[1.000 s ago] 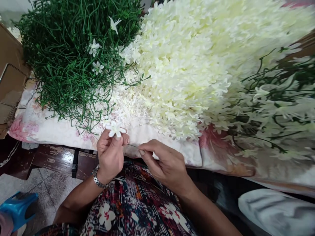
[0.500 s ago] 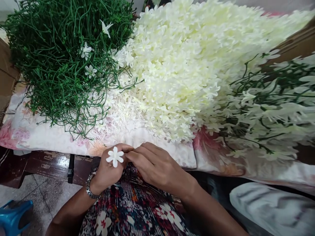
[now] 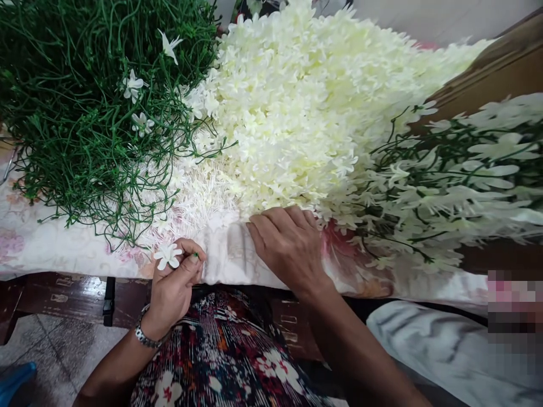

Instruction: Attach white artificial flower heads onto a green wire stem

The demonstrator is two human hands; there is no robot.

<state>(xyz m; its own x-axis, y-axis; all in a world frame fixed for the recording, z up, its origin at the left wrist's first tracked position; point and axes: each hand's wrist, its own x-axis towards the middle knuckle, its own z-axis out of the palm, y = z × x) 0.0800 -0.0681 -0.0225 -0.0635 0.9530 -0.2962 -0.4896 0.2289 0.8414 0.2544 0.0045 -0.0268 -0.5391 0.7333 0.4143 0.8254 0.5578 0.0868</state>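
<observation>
My left hand (image 3: 176, 280) is closed, with thumb and fingers pinching a green artificial flower stem (image 3: 195, 255) whose tip shows at the fingertips. A white artificial flower (image 3: 167, 256) sticks out at the back of that hand. My right hand (image 3: 288, 246) lies palm down at the front edge of a big pile of white flower heads (image 3: 292, 130). Its fingers are bent and closed, and their tips are hidden, so what they grip cannot be seen. Left of the pile is a heap of green stems (image 3: 85, 124), and thin white stamens (image 3: 199, 195) lie between the two.
A bunch of finished white flowers on green stems (image 3: 458, 181) lies at right before a cardboard box (image 3: 496, 68). Flowered cloth (image 3: 63, 249) covers the table. Beside me at lower right is a person's light-clad leg (image 3: 436, 345). A blue plastic object (image 3: 17, 381) stands on the floor.
My right hand has left my left hand and moved up and right to the pile of white flower heads. My left hand has shifted left, still with the flower. The view has turned slightly.
</observation>
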